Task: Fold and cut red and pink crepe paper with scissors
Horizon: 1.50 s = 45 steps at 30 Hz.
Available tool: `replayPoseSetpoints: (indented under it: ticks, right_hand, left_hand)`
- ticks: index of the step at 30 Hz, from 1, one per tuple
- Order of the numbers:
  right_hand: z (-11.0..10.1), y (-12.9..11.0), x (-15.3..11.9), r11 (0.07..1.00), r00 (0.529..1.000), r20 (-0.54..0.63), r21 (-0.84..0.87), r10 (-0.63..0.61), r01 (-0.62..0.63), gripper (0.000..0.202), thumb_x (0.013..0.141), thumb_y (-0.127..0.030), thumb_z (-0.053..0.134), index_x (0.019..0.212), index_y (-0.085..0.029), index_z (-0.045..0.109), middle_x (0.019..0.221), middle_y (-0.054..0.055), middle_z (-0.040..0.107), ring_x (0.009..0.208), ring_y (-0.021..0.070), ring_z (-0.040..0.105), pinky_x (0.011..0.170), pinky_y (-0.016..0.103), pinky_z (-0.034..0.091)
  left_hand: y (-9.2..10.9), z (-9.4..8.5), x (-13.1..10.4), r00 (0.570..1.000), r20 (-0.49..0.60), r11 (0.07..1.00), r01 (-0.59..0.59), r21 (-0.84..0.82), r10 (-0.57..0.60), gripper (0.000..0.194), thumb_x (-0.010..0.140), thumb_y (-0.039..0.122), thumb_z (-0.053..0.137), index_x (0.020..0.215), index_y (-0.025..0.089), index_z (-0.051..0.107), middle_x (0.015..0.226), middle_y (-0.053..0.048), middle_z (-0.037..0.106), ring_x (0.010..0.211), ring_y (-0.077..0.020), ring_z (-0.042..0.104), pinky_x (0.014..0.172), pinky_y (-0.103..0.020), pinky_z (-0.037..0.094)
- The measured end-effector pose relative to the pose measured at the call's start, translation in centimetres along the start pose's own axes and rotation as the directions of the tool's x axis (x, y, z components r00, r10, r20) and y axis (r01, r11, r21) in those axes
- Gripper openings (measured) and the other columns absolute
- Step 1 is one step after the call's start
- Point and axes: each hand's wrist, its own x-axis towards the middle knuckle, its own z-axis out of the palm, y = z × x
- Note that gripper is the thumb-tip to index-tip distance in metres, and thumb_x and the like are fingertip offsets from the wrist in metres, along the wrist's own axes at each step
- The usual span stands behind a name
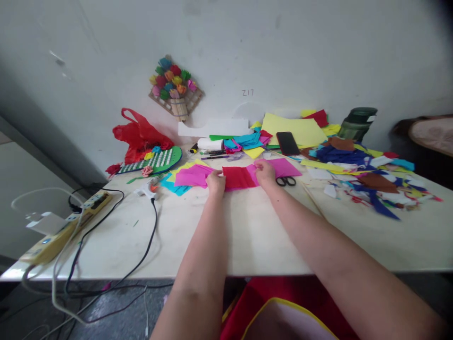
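A red sheet of paper (238, 178) lies flat on the pale table (247, 236), on top of magenta sheets (193, 175). My left hand (215, 182) pinches its left edge. At its right edge, my right hand (264, 171) grips the paper, next to another pink sheet (285, 167). Black scissors (286, 181) lie just right of my right hand.
Many coloured paper scraps (368, 174) cover the right side, with a phone (287, 143) on yellow paper and a dark green bottle (357, 123). At left are a red plastic bag (140, 136), a green board (157, 161), a power strip (63, 226) and black cables (148, 245).
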Motion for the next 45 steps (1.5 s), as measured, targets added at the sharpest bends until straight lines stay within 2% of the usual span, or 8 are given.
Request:
replayPoseSetpoints:
  ticks: [5,9,15,20,26,33,38,45]
  right_hand:
    - [-1.0,-0.9,-0.9,0.972,0.995,0.081,-0.225,-0.056,0.073,0.036,0.076,-0.016,0.042,0.107,-0.016,0.059,0.095,0.009,0.065,0.088,0.0218,0.059,0.078,0.033,0.044]
    - [-1.5,-2.5,-1.9,0.91,0.955,0.177,-0.302,-0.24,0.284,0.035,0.079,-0.019,0.04,0.108,-0.014,0.059,0.108,0.01,0.061,0.097,0.0226,0.055,0.083,0.033,0.042]
    - [-0.3,-4.1,-3.1,0.735,0.749,0.439,-0.247,-0.496,0.631,0.047,0.087,-0.032,0.032,0.13,-0.013,0.042,0.138,0.007,0.036,0.124,0.0205,0.034,0.103,0.036,0.022]
    - [0.3,-4.6,-4.4,0.719,0.625,0.707,-0.239,-0.332,0.652,0.054,0.089,-0.041,0.024,0.137,-0.017,0.029,0.144,0.002,0.024,0.133,0.0195,0.013,0.107,0.041,0.01]
    - [0.3,-4.8,-4.4,0.748,0.618,0.75,-0.267,-0.235,0.608,0.059,0.089,-0.045,0.02,0.139,-0.016,0.025,0.146,0.002,0.018,0.134,0.021,0.008,0.107,0.04,0.009]
    - [0.6,-4.4,-4.2,0.742,0.622,0.757,-0.298,-0.199,0.6,0.064,0.088,-0.048,0.018,0.14,-0.011,0.018,0.147,0.004,0.013,0.135,0.0208,0.004,0.108,0.039,0.006]
    - [0.8,-4.2,-4.2,0.741,0.624,0.756,-0.301,-0.199,0.6,0.065,0.087,-0.047,0.019,0.14,-0.009,0.017,0.147,0.006,0.013,0.135,0.0201,0.004,0.108,0.038,0.005]
    - [0.7,-4.2,-4.3,0.735,0.624,0.747,-0.288,-0.229,0.614,0.066,0.087,-0.046,0.02,0.14,-0.008,0.018,0.146,0.008,0.014,0.135,0.0202,0.005,0.108,0.039,0.006]
  left_hand:
    - [0.2,-0.1,-0.1,1.0,-0.002,1.0,-0.019,0.024,0.019,0.033,0.066,0.014,0.063,0.099,0.014,0.065,0.071,-0.004,0.067,0.075,-0.0152,0.062,0.072,-0.022,0.045]
    - [0.4,-0.3,-0.3,1.0,-0.003,0.998,-0.028,0.053,0.028,0.035,0.065,0.015,0.063,0.1,0.013,0.064,0.071,-0.004,0.067,0.076,-0.0152,0.061,0.073,-0.022,0.045]
    - [0.6,-0.3,-0.5,0.999,0.01,0.996,-0.04,0.082,0.04,0.038,0.064,0.015,0.063,0.103,0.013,0.062,0.073,-0.005,0.067,0.077,-0.0163,0.062,0.073,-0.023,0.045]
    - [0.6,-0.4,-0.5,0.999,-0.011,0.994,-0.037,0.106,0.038,0.041,0.063,0.017,0.064,0.104,0.013,0.06,0.08,-0.008,0.067,0.082,-0.0172,0.061,0.074,-0.023,0.045]
    - [0.4,-0.2,-0.5,1.0,0.009,0.99,-0.029,0.137,0.028,0.044,0.064,0.018,0.063,0.108,0.015,0.058,0.08,-0.007,0.068,0.086,-0.0178,0.061,0.077,-0.024,0.044]
    - [0.2,0.1,0.5,0.996,0.083,0.955,-0.016,0.295,-0.009,0.045,0.064,0.025,0.063,0.107,0.012,0.059,0.107,-0.014,0.062,0.102,-0.0235,0.056,0.083,-0.028,0.042]
    - [0.4,0.0,0.7,0.984,0.177,0.949,-0.022,0.314,-0.036,0.025,0.065,0.025,0.059,0.086,0.014,0.066,0.093,-0.012,0.066,0.087,-0.0233,0.061,0.072,-0.028,0.045]
    - [-0.2,0.3,1.2,0.99,0.143,0.964,-0.018,0.267,-0.021,0.021,0.062,0.023,0.06,0.08,0.014,0.065,0.087,-0.011,0.068,0.082,-0.0225,0.062,0.069,-0.028,0.046]
